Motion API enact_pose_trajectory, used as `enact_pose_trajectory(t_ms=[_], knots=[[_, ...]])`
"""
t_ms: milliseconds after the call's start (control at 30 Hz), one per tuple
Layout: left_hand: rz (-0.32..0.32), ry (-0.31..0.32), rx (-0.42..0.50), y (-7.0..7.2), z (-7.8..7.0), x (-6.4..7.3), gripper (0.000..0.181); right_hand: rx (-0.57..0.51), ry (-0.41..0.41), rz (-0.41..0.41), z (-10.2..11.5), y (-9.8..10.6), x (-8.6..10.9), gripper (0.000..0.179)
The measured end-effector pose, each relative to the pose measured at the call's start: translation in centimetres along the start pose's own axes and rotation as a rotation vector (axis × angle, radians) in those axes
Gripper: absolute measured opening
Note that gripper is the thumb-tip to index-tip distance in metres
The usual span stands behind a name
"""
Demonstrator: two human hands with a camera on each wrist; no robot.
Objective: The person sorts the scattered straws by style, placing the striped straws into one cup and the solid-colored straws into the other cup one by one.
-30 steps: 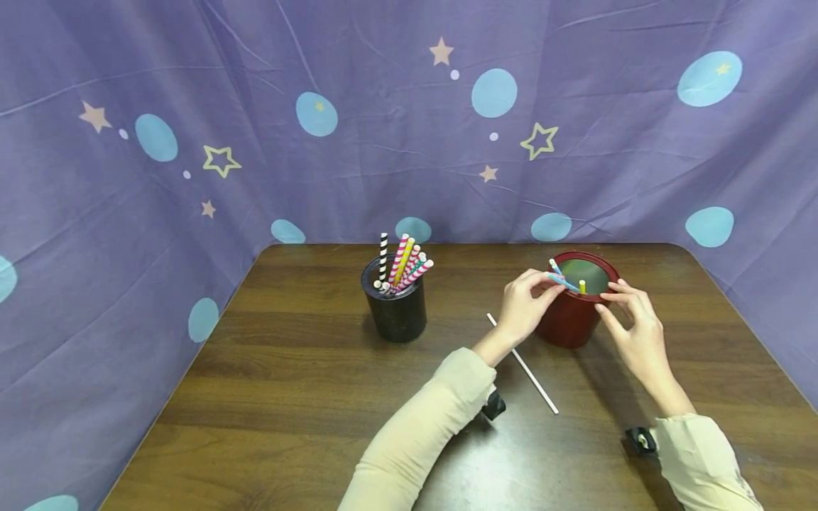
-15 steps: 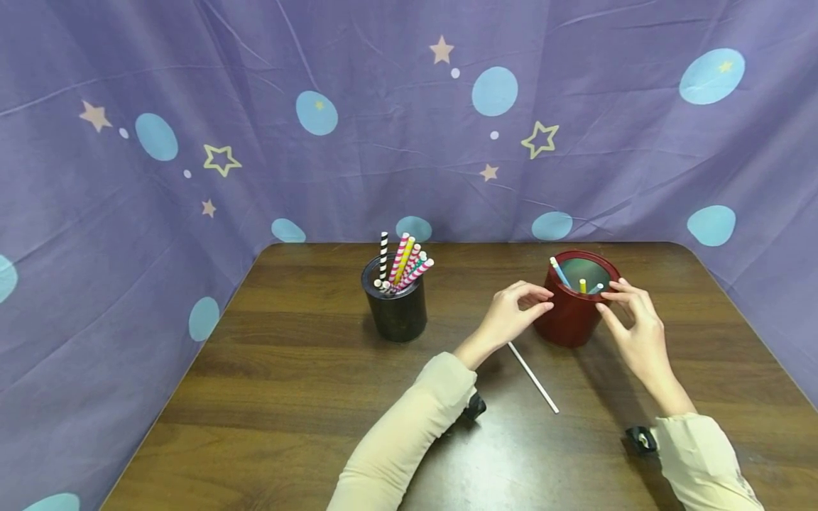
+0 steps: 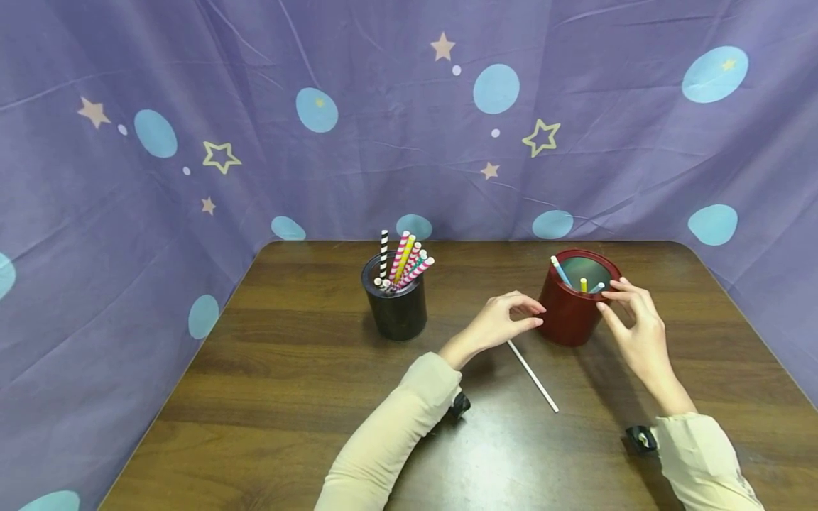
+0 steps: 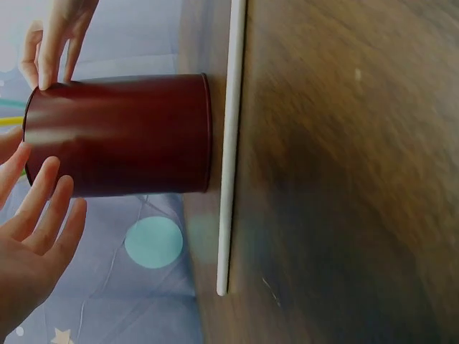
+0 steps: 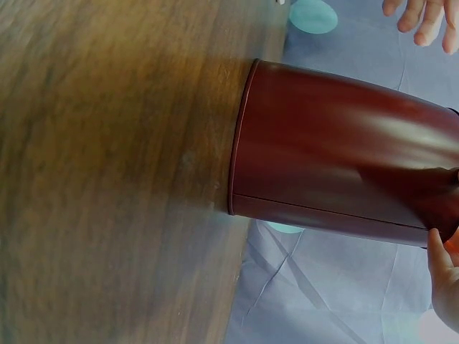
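A red can (image 3: 569, 312) stands upright at the right of the table, with blue straws (image 3: 561, 272) and a yellow straw (image 3: 584, 285) in it. My right hand (image 3: 635, 319) touches the can near its rim with thumb and fingertips. In the right wrist view the thumb (image 5: 439, 261) lies at the rim. My left hand (image 3: 501, 319) is just left of the can, fingers apart and holding nothing; the left wrist view shows its fingers (image 4: 50, 215) spread. Below it a white straw (image 3: 533, 376) lies slanting on the table, its far end hidden by the hand.
A black can (image 3: 397, 316) stands left of the hands, filled with several striped straws (image 3: 409, 266) in pink, yellow, teal and black. The brown wooden table (image 3: 268, 397) ends at a purple patterned curtain (image 3: 383, 163) behind.
A blue straw held in my left hand has been let go into the red can. The left hand has drawn back left and lower; the right hand stays at the rim.
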State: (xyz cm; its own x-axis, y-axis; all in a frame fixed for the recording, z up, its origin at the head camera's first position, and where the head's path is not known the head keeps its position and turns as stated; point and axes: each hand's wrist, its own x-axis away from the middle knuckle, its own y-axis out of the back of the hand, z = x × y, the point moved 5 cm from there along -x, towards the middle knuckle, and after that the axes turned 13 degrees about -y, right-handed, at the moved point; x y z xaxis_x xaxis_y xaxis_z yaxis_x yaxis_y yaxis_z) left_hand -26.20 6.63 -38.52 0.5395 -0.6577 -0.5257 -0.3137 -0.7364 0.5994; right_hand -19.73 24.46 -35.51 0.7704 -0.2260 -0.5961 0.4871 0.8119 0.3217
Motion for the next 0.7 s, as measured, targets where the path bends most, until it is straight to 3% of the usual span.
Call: enact_pose_trajectory(t_ms=[267,500,700], knots=[[0.141,0.003,-0.004,-0.5,0.7,0.9,0.021,0.004,0.0,0.0,0.0,0.0,0.0,0.024],[0.257,-0.013,-0.102,-0.7,1.1,1.4,0.022,0.006,-0.004,0.0,-0.2,0.0,0.0,0.025],[0.332,0.02,-0.14,-1.2,1.7,1.9,0.023,0.003,0.0,0.002,-0.2,0.0,0.0,0.024]])
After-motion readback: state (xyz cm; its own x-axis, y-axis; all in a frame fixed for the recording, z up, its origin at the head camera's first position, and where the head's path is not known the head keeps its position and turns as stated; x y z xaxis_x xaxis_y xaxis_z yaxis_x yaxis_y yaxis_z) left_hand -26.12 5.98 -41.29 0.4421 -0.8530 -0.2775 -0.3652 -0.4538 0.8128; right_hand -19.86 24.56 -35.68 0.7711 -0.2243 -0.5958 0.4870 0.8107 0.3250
